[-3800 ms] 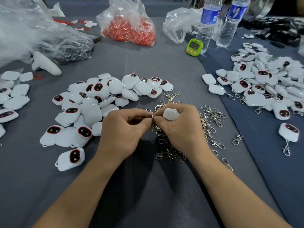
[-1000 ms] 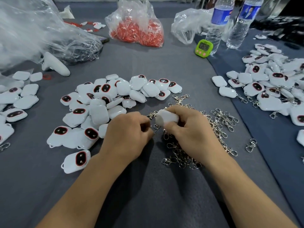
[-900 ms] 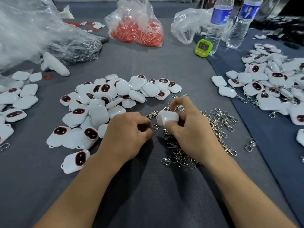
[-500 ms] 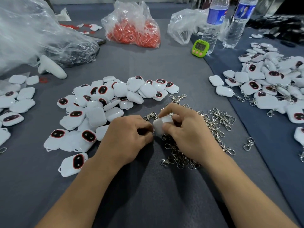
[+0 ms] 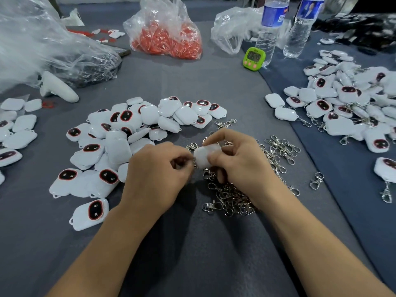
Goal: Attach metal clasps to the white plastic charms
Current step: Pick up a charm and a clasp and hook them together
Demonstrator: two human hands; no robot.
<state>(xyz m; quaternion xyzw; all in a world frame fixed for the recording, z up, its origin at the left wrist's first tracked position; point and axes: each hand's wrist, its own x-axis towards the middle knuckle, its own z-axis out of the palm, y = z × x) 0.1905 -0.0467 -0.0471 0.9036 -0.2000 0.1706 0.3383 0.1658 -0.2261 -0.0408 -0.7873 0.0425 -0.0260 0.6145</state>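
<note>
Charm, pinched in our right hand, now sits rotated; at 9 o'clock, our left hand presumably pinches a hidden clasp.

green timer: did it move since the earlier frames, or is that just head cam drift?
No. The green timer still stands just left of the foot of the blue-labelled bottle, as before; its shift in frame is camera motion.

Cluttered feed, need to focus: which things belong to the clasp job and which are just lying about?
Job: held charm, right hand, left hand seemingly pinching a clasp at its edge, loose clasps, bare charms, clasped charms.
Lying about: red-filled bag, timer, bottles, white controller.
</note>
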